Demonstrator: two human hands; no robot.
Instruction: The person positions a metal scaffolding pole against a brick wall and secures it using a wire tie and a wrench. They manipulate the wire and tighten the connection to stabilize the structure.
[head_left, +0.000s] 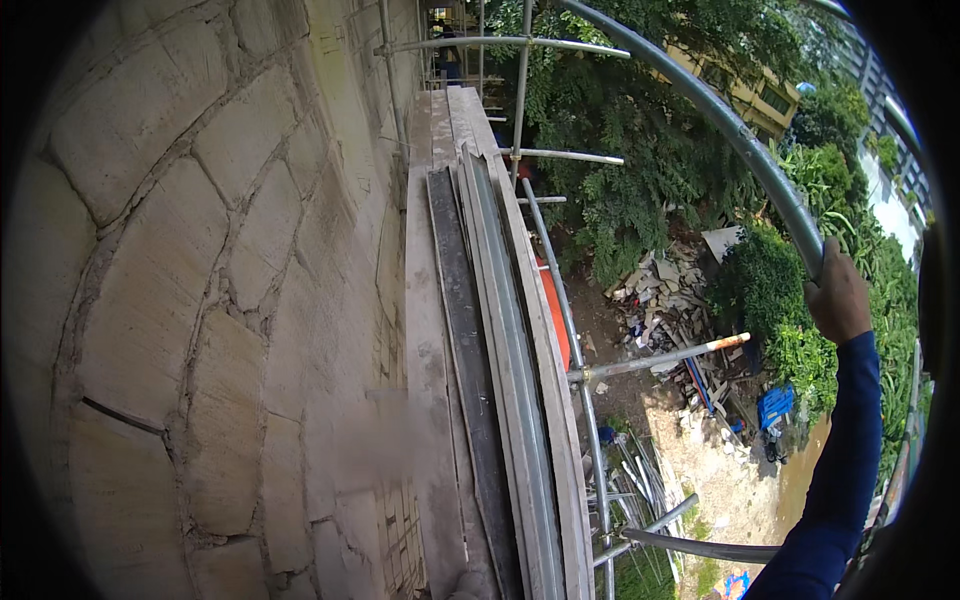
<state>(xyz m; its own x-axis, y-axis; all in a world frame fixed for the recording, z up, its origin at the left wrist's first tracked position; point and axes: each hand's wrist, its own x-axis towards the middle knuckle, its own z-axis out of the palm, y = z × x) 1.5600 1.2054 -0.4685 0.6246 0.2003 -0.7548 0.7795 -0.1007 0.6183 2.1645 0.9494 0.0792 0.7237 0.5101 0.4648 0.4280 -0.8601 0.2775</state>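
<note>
My right hand (838, 295), at the end of a dark blue sleeve, is wrapped round a grey scaffold pipe (735, 130). That pipe curves from the top of the view down to my grip. My left hand does not show. Left of my right arm runs a narrow plank walkway (425, 350). Along it lie a long dark board (465, 330) and a grey metal channel (515, 370), side by side.
A wall of large stone blocks (150, 300) rises close on the left. Scaffold tubes (590, 450) edge the walkway's right side, with one cross tube (670, 358) sticking outward. Far below lie a rubble heap (655, 290), a blue object (775, 405) and leafy trees (620, 150).
</note>
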